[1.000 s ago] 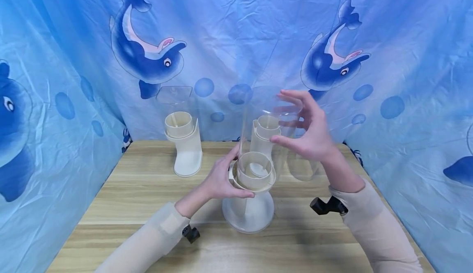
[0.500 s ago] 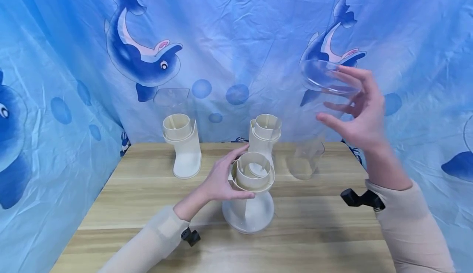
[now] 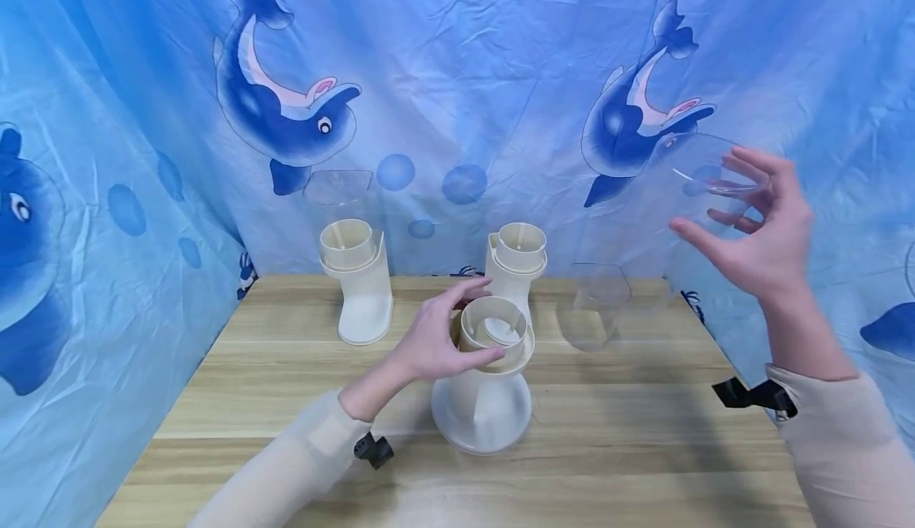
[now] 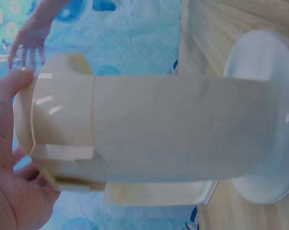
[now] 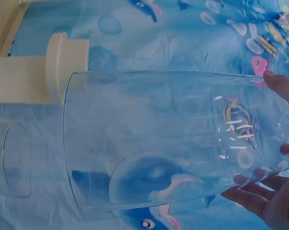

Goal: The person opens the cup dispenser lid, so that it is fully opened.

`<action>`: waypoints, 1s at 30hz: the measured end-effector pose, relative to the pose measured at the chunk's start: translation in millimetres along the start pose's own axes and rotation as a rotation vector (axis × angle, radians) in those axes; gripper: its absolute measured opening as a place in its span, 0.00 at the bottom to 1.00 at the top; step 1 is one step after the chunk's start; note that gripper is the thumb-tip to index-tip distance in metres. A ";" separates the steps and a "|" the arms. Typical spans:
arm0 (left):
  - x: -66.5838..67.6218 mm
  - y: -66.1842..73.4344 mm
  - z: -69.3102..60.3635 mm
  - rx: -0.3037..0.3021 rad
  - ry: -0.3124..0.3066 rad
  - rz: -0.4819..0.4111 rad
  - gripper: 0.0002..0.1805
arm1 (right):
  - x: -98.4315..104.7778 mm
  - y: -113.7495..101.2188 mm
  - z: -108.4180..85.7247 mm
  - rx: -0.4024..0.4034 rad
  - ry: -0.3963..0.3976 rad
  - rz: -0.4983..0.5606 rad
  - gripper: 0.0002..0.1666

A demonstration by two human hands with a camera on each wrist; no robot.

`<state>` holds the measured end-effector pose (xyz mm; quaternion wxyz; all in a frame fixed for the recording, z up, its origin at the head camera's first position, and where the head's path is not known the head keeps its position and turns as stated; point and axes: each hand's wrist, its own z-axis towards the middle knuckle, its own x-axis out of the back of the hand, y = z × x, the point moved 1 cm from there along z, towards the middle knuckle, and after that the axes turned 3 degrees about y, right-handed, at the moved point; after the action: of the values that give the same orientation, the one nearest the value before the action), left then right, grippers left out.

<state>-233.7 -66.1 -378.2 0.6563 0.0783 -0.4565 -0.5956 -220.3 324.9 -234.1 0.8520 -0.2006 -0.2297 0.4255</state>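
My left hand (image 3: pixel 432 345) is curled round the cup-shaped top of a cream plastic stand (image 3: pixel 480 417). In the left wrist view the stand's thick column (image 4: pixel 182 127) and round base show, with my thumb on the top rim and other fingers partly hidden behind. Up at the right, my right hand (image 3: pixel 768 234) holds a clear cylindrical container (image 3: pixel 686 183) in the air, thumb on one side and fingers on the other. The right wrist view shows this container (image 5: pixel 154 134) seemingly with nothing inside, gripped near one end, its wide rim pointing away from the hand.
Two similar cream stands stand at the back, a left one (image 3: pixel 363 298) and a right one (image 3: pixel 509 274). A clear container (image 3: pixel 337 186) shows above the left one. Another clear container (image 3: pixel 588 325) stands on the wooden table (image 3: pixel 615 448). A blue dolphin curtain (image 3: pixel 529 115) hangs behind.
My right hand has lifted the clear container off the front stand and carried it to the right. My left hand stays at the stand, its thumb slightly higher on the collar.
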 end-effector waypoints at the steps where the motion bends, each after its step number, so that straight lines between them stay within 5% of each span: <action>1: 1.7 -0.3 0.5 -0.007 -0.017 -0.006 0.52 | 2.1 3.6 0.3 -0.022 0.008 -0.025 0.56; 6: 6.8 3.0 1.3 -0.060 -0.054 0.013 0.51 | 11.3 18.2 0.9 -0.121 0.047 -0.143 0.56; 10: 5.1 10.5 1.5 -0.079 -0.004 0.104 0.51 | 15.1 26.0 1.0 -0.171 0.082 -0.199 0.54; 14: 4.1 12.3 2.3 -0.056 0.021 0.101 0.48 | 17.2 34.3 0.2 -0.223 0.102 -0.250 0.53; 24: 18.8 5.0 4.9 -0.101 -0.115 -0.026 0.43 | 23.3 66.2 -3.2 -0.339 0.101 -0.348 0.54; 30: 17.3 10.0 1.9 -0.165 -0.075 0.078 0.47 | 24.1 85.9 -7.4 -0.499 0.054 -0.406 0.56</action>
<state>-230.2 -77.2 -361.9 0.6656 -0.0164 -0.4328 -0.6078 -257.7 391.4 -280.9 0.8498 -0.3646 -0.3394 0.1721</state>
